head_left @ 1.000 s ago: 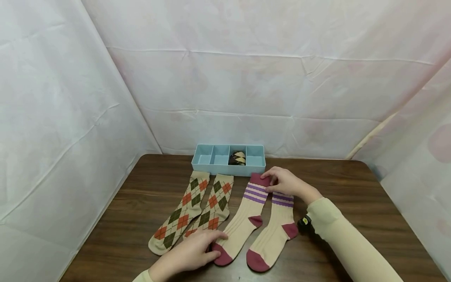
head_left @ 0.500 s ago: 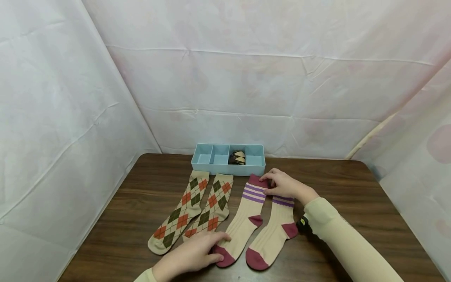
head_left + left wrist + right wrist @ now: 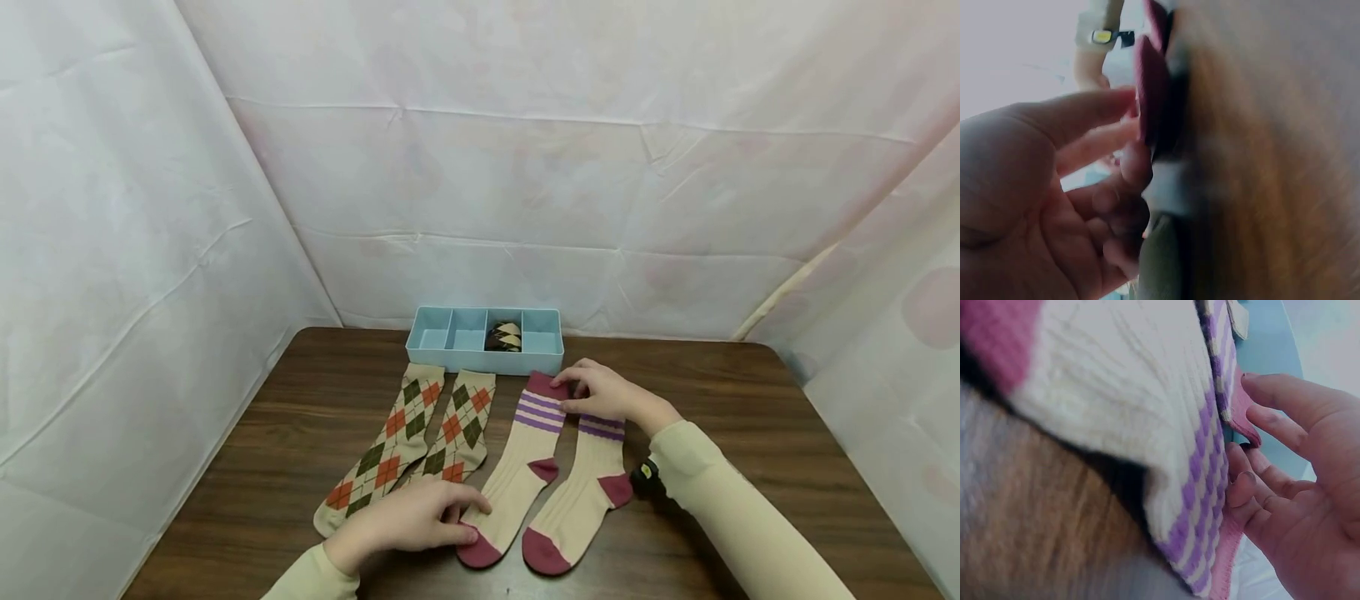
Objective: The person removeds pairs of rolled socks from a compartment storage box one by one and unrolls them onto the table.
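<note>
Two cream socks with burgundy toes and heels and purple stripes lie flat side by side. My left hand (image 3: pixel 416 517) rests thumb and index fingertips on the toe of the left cream sock (image 3: pixel 517 467); its other fingers are bent beneath the palm in the left wrist view. At that sock's burgundy cuff (image 3: pixel 1244 412), the fingertips of my right hand (image 3: pixel 603 390) touch the edge. The right hand also passes over the top of the right cream sock (image 3: pixel 577 500), hiding its cuff in the head view. Part of an argyle sock (image 3: pixel 457 433) is behind my left hand.
Another argyle sock (image 3: pixel 390 442) lies at the left. Behind the socks stands a light blue divided box (image 3: pixel 480 361), with a dark and tan folded bundle (image 3: pixel 506 337) in one compartment. White cloth (image 3: pixel 480 183) hangs behind the brown wooden table (image 3: pixel 720 375).
The left cream sock's cuff has shifted slightly left and its toe slightly right, with my fingers on both ends. The right cream sock stays almost in place.
</note>
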Available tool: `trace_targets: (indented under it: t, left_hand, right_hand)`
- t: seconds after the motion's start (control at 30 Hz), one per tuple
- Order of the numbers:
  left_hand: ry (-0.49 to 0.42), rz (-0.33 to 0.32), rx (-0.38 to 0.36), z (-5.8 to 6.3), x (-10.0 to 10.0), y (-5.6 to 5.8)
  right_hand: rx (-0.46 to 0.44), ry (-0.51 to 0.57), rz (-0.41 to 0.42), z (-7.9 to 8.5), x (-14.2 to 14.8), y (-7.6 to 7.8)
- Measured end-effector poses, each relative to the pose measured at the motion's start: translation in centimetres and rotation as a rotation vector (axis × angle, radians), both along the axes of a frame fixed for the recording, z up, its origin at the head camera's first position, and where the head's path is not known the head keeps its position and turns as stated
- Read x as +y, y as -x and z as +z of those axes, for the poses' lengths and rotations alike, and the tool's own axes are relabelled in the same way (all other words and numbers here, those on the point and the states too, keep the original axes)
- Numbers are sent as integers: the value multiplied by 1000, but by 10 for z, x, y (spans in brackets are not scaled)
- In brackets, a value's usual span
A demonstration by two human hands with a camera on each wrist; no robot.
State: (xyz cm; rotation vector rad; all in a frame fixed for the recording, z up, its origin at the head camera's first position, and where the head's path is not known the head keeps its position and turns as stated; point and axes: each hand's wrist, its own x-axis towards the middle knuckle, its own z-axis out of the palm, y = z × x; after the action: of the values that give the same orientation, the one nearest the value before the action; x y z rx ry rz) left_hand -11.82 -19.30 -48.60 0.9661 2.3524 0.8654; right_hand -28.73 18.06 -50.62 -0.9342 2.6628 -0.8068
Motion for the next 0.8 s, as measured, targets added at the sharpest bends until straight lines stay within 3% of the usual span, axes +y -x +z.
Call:
trace_targets:
  t: [0.2, 0.3, 0.47, 0.63, 0.8]
  left_hand:
    - [-89, -23, -130, 5, -9, 21]
    - [-97, 13, -97, 7, -19, 36]
    - [-65, 186, 23, 13, -41, 68]
    - [-69, 394, 66, 24, -61, 106]
    - [-69, 600, 233, 24, -68, 144]
  right_hand:
    - [-13, 35, -23, 5, 9, 1]
    - [-10, 57, -28, 8, 13, 3]
    - [23, 159, -42, 15, 17, 6]
    - [108, 269, -73, 26, 7, 14]
    - [148, 295, -107, 36, -11, 26]
